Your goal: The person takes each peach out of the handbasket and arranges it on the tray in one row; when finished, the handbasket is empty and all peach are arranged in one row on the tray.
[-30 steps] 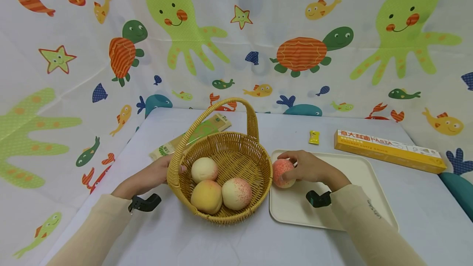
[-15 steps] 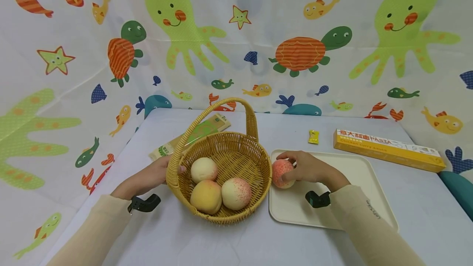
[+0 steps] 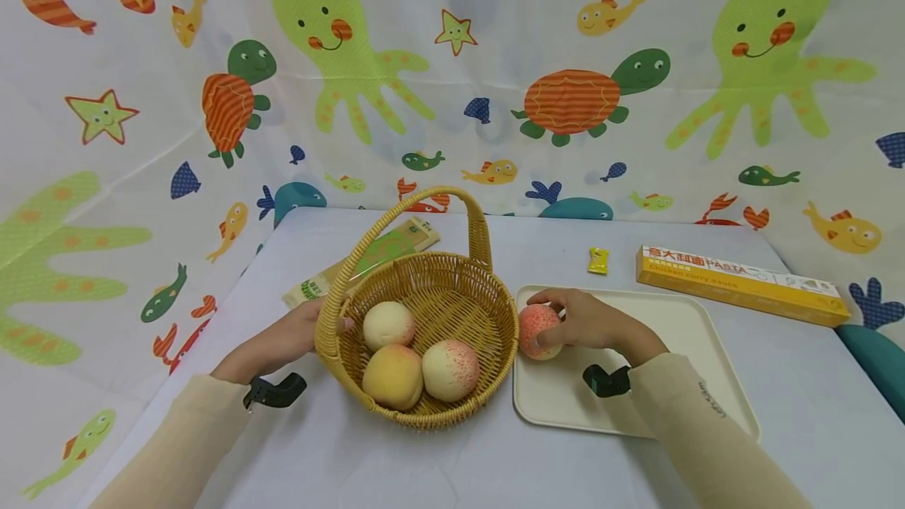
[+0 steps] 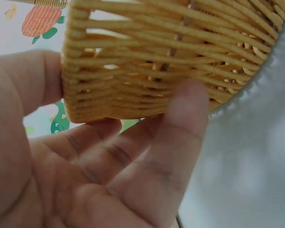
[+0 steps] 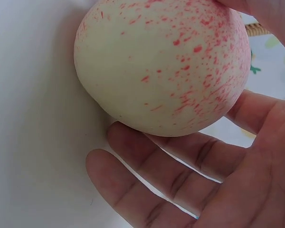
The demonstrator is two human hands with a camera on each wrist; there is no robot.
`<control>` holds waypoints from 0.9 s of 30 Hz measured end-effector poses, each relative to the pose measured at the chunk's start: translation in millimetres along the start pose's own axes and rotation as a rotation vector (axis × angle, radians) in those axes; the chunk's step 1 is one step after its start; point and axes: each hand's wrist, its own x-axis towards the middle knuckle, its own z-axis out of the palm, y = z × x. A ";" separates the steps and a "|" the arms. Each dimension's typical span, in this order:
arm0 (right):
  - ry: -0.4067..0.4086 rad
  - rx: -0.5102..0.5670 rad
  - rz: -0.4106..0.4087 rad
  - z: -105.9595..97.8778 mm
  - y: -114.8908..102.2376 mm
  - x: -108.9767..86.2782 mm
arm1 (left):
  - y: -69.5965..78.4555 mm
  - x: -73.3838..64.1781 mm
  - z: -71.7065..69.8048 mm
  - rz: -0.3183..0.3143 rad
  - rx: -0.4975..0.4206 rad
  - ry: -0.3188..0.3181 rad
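Note:
A wicker basket (image 3: 452, 297) with a tall arched handle stands at the middle of the table. It holds a pale peach (image 3: 388, 326), a yellow peach (image 3: 393, 377) and a pink-speckled peach (image 3: 451, 370). My left hand (image 3: 297, 332) grips the basket's left side, thumb over the edge and fingers against the outer weave (image 4: 175, 52). At the left end of a cream tray (image 3: 566, 407), my right hand (image 3: 590, 320) holds a red-speckled peach (image 3: 540, 331) between thumb and fingers. The right wrist view shows the peach's pale underside (image 5: 137, 80) above the curled fingers.
Behind the basket lies a flat brown-and-green packet (image 3: 382, 254), partly hidden by it. A small yellow wrapped candy (image 3: 598, 261) and a long yellow pasta box (image 3: 742, 285) lie beyond the tray. A printed curtain (image 3: 452, 85) hangs along the table's back.

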 end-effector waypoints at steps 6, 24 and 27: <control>0.002 0.003 0.006 0.9 1.0 1.0 | 0.6 0.1 0.5 0.004 0.017 0.017; 0.018 -0.017 0.002 1.1 2.6 1.0 | 1.4 0.2 -0.2 0.013 0.054 0.014; 0.019 -0.018 0.000 1.2 2.5 0.8 | 1.0 0.7 -0.6 0.015 0.068 0.012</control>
